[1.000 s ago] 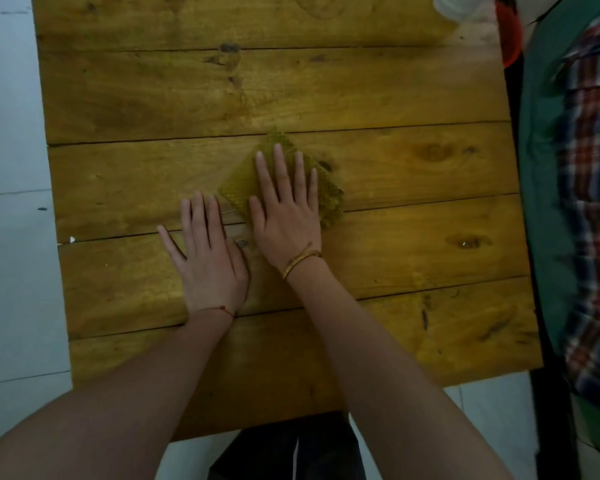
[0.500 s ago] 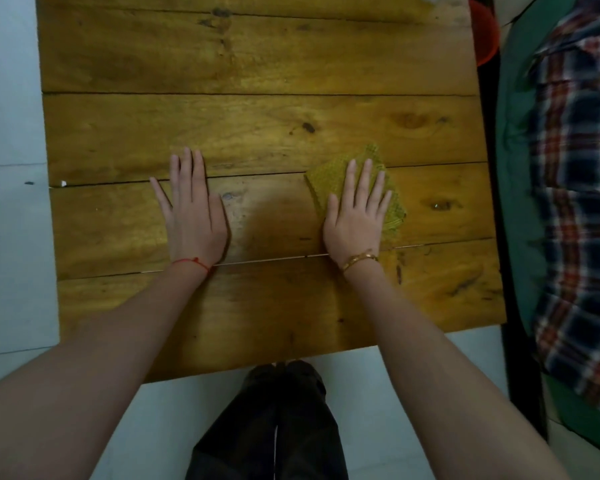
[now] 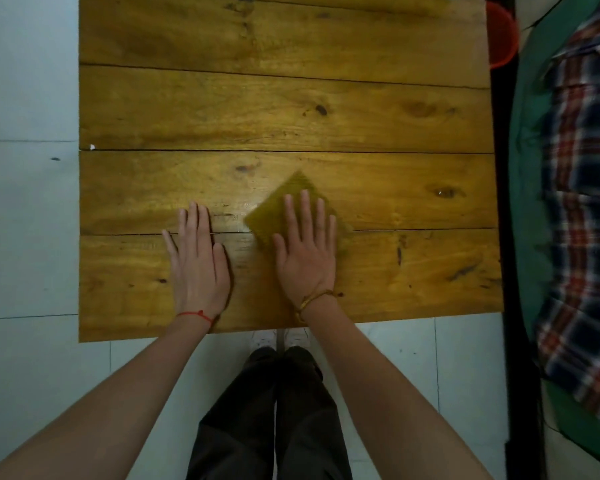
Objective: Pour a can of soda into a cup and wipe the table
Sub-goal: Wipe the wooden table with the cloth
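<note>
A yellow-green cloth lies flat on the wooden plank table, near its front edge. My right hand presses flat on the cloth with straight, spread fingers and covers its lower half. My left hand rests flat on the bare wood just left of the cloth, fingers straight, holding nothing. No can or cup is in view.
A red round object sits off the table's far right corner. Beside the table on the right lie a green surface and plaid fabric. Pale floor tiles surround the table; my legs stand below its front edge.
My right hand slid the cloth right and then back left toward my left hand. Both hands now sit closer to the table's front edge. The view tilted down.
</note>
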`<state>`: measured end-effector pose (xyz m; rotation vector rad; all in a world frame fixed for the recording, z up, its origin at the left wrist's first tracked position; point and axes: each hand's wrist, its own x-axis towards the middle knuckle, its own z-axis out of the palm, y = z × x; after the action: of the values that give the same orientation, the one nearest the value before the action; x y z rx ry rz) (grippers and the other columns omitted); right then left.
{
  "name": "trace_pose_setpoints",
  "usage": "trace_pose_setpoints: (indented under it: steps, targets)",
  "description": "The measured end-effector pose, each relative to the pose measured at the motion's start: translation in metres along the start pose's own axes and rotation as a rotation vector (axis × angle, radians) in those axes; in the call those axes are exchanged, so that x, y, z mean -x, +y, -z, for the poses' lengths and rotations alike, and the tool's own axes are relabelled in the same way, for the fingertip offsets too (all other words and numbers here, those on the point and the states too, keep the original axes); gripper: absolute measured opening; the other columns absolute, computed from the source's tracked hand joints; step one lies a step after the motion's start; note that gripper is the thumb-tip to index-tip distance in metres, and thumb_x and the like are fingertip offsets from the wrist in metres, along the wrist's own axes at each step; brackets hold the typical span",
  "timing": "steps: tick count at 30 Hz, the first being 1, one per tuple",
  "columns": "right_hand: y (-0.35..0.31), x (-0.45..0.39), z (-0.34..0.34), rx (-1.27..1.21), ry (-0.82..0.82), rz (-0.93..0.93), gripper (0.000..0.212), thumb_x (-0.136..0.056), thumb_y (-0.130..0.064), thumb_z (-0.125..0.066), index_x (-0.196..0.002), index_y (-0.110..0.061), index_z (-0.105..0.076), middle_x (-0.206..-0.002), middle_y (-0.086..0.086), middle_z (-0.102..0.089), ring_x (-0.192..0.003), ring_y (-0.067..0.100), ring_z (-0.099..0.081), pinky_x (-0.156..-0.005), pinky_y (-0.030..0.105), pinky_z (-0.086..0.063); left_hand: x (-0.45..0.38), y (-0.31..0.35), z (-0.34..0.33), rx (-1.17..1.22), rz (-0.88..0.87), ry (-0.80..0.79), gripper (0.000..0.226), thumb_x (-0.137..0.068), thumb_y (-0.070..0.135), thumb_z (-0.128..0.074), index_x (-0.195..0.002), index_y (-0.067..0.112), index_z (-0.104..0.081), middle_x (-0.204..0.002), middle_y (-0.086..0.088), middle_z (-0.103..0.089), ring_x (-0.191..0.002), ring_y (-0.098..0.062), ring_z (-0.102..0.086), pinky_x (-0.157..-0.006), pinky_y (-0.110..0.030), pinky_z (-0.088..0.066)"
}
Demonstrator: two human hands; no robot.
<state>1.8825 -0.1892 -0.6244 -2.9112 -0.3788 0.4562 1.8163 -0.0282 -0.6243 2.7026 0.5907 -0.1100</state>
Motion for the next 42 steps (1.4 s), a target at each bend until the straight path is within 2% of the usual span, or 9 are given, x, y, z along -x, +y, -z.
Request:
trace_pose_setpoints:
  steps: [5,8,11,20,22,27,29,38,42]
  targets:
    - [0.084,0.035,0.01,0.007,0.035,-0.37,0.063,-0.104,-0.047,-0.014,-0.159,-0.022,0.006,-0.166,0.007,0.011,-0.153,0.03,0.007,-0.124,0.053,-0.007,0.012,0.006,-0.004,-0.019,0.008,-0.016,0.058,-0.104,0.03,-0.013,-0.158,0.011,-0.003,-0.167,-0.005,-0.001,-0.153,-0.019,0.005,-0.123,-0.051,0.002]
    - [0.089,0.054,0.008,-0.024,0.068,-0.414,0.063,-0.106,-0.043,-0.021,-0.159,-0.019,0.001,-0.167,0.008,0.005,-0.154,0.032,0.005,-0.123,0.054,-0.006,0.017,0.007,-0.007,-0.025,0.002,-0.015,0.058,-0.104,0.029,-0.014,-0.158,0.011,-0.003,-0.167,-0.005,-0.001,-0.153,-0.018,0.006,-0.123,-0.053,0.0]
    - [0.068,0.059,0.001,-0.012,0.054,-0.311,0.063,-0.105,-0.045,-0.02,-0.159,-0.02,0.001,-0.167,0.007,0.005,-0.153,0.033,0.006,-0.124,0.054,-0.005,0.019,0.006,-0.008,-0.013,0.003,-0.017,0.058,-0.104,0.028,-0.016,-0.158,0.01,-0.005,-0.167,-0.006,-0.002,-0.154,-0.019,0.005,-0.123,-0.055,-0.002]
    - [0.003,0.017,-0.007,0.027,-0.033,0.277,0.063,-0.104,-0.048,-0.025,-0.159,-0.027,-0.002,-0.167,-0.001,0.004,-0.154,0.026,0.008,-0.125,0.05,-0.004,0.011,0.0,-0.003,-0.031,0.002,0.017,0.058,-0.104,0.027,-0.018,-0.158,0.011,-0.006,-0.167,-0.005,-0.004,-0.154,-0.019,0.003,-0.123,-0.051,0.001]
    - [0.002,-0.011,0.002,0.023,-0.02,0.264,0.062,-0.104,-0.048,-0.023,-0.159,-0.027,-0.004,-0.167,0.0,0.003,-0.154,0.026,0.007,-0.125,0.05,-0.004,0.005,-0.003,0.0,-0.029,-0.002,0.017,0.057,-0.104,0.026,-0.019,-0.158,0.011,-0.008,-0.167,-0.005,-0.005,-0.154,-0.018,0.003,-0.123,-0.051,0.002]
    - [-0.016,-0.096,0.026,-0.029,0.02,-0.016,0.062,-0.104,-0.047,-0.017,-0.159,-0.025,0.003,-0.167,0.004,0.01,-0.153,0.03,0.012,-0.124,0.051,0.005,-0.015,-0.014,0.009,-0.021,-0.01,0.023,0.057,-0.104,0.028,-0.018,-0.158,0.011,-0.008,-0.166,-0.005,-0.006,-0.154,-0.017,0.003,-0.123,-0.051,0.003]
    - [-0.027,-0.125,0.033,-0.054,0.009,-0.053,0.063,-0.104,-0.047,-0.016,-0.158,-0.025,0.007,-0.166,0.003,0.014,-0.152,0.03,0.016,-0.123,0.051,0.007,-0.023,-0.017,0.013,-0.007,-0.009,0.027,0.057,-0.104,0.03,-0.016,-0.158,0.012,-0.008,-0.166,-0.005,-0.006,-0.154,-0.018,0.003,-0.123,-0.051,0.003]
    - [-0.053,-0.138,0.027,0.118,-0.072,0.394,0.065,-0.103,-0.052,-0.015,-0.159,-0.025,0.005,-0.167,0.002,0.011,-0.153,0.03,0.012,-0.123,0.052,0.001,-0.048,-0.002,0.018,0.011,-0.009,0.058,0.057,-0.104,0.03,-0.017,-0.158,0.011,-0.009,-0.166,-0.004,-0.004,-0.153,-0.016,0.004,-0.124,-0.047,0.005]
    - [-0.014,-0.113,0.03,0.113,-0.058,0.346,0.065,-0.103,-0.054,-0.015,-0.159,-0.025,0.004,-0.167,0.002,0.01,-0.154,0.029,0.01,-0.124,0.051,-0.002,-0.047,0.019,0.011,0.045,-0.017,0.038,0.058,-0.104,0.031,-0.016,-0.157,0.01,-0.011,-0.166,-0.005,-0.006,-0.154,-0.018,0.002,-0.124,-0.049,0.003]
